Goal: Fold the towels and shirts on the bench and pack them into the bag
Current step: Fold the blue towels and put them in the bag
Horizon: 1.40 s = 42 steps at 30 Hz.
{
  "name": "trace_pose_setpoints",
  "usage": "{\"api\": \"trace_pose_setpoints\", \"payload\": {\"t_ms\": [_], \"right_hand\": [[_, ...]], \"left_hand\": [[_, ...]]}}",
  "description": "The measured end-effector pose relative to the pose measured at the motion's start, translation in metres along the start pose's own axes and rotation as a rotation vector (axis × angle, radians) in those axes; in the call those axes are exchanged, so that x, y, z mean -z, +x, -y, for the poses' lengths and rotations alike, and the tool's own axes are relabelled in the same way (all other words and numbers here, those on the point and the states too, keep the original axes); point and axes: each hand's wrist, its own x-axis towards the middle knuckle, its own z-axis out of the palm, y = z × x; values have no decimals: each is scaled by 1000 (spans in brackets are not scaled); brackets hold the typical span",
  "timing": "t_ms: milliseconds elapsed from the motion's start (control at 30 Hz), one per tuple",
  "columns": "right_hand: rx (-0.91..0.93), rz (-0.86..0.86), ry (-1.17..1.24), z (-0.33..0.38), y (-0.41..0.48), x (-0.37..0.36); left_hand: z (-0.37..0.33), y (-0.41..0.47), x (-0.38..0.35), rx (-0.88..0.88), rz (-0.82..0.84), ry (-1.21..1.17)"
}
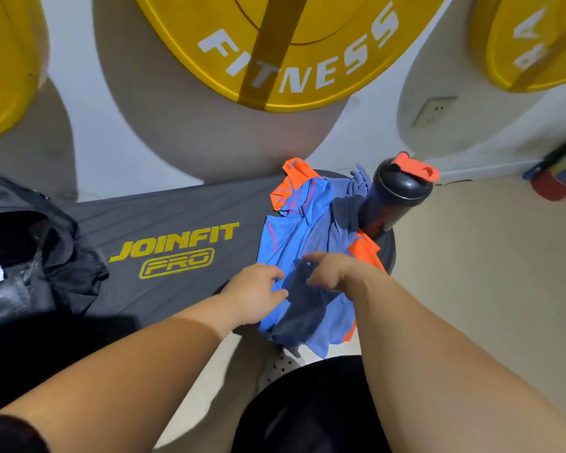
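1. The blue and orange shirt (294, 230) lies spread and crumpled on the tabletop (177, 207), reaching from under the grips to the far side. I judge it is spread there so it can be folded once the cloth on top is dealt with.
2. The dark blue towel (304, 308) lies on the shirt between the 2 grips. Its lower part hangs over the tabletop's near edge, so it is likely the piece being taken up first.
3. The left grip (258, 292) is half curled, thumb and forefinger apart, with the fingertips at the towel's left edge. I cannot tell whether they hold any fabric.
4. The right grip (330, 269) curls over the towel's top edge, thumb above and fingers tucked under, and appears to pinch it.
5. The bag (62, 256) sits open well to the left of the left grip, ready for packing.
6. A shaker bottle (396, 194) stands beyond the right grip on the shirt's far edge, and may pin the shirt down.
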Motion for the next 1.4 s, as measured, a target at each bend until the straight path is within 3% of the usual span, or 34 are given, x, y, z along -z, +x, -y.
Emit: {"api": "trace_pose_setpoints", "payload": {"t_ms": [133,267,433,567,700,867,1100,1400], "right_hand": [[-7,-102,52,-13,8,6],[5,-147,107,-27,11,9],[32,-91,96,-30,5,11],[55,-139,147,-31,1,12],[239,-288,145,-18,1,8],[494,-287,90,16,-12,11],[724,-625,81,40,-42,23],[768,-604,-81,69,-59,1]], "left_hand": [[-7,12,-30,63,-1,-12],[-15,18,-49,140,-122,29],[-18,25,-51,182,-227,-81],[-23,18,-47,193,-324,-310],[-36,2,-25,133,-380,-560],[-46,-25,27,-9,-423,-692],[-17,-80,107,-110,-482,-432],[31,-143,167,-157,-624,-163]]}}
